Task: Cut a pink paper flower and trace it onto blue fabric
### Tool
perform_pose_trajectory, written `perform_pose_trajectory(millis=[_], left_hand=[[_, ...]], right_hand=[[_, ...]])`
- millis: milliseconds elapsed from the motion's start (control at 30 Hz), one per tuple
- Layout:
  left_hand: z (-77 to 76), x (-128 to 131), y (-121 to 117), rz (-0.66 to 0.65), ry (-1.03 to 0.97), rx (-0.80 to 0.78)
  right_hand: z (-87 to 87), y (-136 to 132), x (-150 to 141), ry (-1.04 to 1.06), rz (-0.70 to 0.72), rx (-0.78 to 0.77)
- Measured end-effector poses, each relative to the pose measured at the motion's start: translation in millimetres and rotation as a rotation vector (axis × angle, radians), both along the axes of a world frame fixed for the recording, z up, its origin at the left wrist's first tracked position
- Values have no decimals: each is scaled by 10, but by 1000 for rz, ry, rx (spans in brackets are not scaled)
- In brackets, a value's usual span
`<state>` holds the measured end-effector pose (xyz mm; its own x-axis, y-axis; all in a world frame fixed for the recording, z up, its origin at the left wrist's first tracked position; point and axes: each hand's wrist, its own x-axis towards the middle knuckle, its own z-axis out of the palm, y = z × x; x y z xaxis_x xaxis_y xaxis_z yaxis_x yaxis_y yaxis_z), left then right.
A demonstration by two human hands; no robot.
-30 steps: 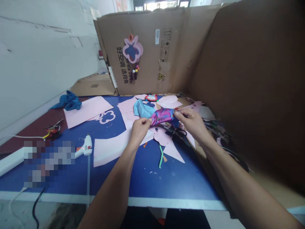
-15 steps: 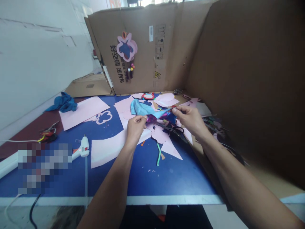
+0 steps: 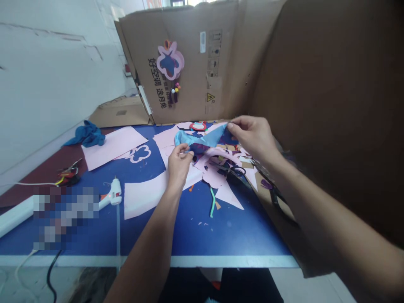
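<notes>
A piece of thin light blue cloth with some purple along its lower side is stretched between my hands above the papers. My right hand pinches its far right corner, raised a little higher than the rest. At the lower left edge, my left hand has thumb and fingers closed on the cloth; the fingertips are partly hidden. Black-handled scissors lie below the cloth, over a pink paper flower shape. A green fuzzy stem rests nearer to me.
On the left lie a white glue gun, pliers-like tools, a dark blue cloth and a pink sheet. Cardboard walls stand behind and to the right, a pink flower-shaped ornament hanging on the back one.
My right hand has risen and pulled its corner of the cloth up, so more light blue shows. My left hand stays almost in place. The view has shifted slightly.
</notes>
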<state>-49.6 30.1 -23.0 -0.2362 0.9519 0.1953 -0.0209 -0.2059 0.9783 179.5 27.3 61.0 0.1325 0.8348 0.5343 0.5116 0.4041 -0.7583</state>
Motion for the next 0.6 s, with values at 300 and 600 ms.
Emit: perform_pose_trajectory(millis=[300,600], left_hand=[[10,-16,-31,90,137,101],[247,105,-209,19,86,175]], right_hand=[[1494,279,-246,-447,-246,287],[2614,69,-473,-519,-275,548]])
